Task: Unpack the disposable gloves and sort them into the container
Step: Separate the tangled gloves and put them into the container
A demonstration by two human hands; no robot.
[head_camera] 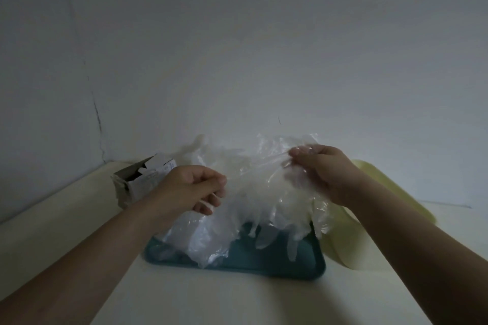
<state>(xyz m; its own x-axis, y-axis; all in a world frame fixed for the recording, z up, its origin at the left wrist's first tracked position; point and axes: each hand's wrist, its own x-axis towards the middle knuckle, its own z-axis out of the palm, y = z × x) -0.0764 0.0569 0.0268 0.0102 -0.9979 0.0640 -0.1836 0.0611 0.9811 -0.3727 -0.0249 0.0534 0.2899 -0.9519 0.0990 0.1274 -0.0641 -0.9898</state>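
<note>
The person is holding a loose, clinging bunch of clear disposable gloves point(264, 198) over the teal container point(264, 269), which is sitting on the pale table point(237, 303) mid-scene, and several glove fingers are dangling down into it. The left hand point(195, 187), at about 9 o'clock of the bunch, is curling fingers and thumb round a thin stretched strip of film. The right hand point(324, 174), at about 2 o'clock, is pinching the bunch's upper edge between thumb and fingertips, so the hands are working apart with plastic stretching between them. A torn cardboard box point(132, 185) is standing at 10 o'clock of the container, and a yellow-green lid-like piece point(351, 250) is leaning at 3 o'clock, just beside it. To me they are peeling one glove away from the rest. Doing it well is going to mean drawing the strip out slowly and sideways, since the film looks thin and clingy and a sharp tug is likely dragging several gloves along or tearing one, and working low over the container so strays are falling inside, not onto the table
</note>
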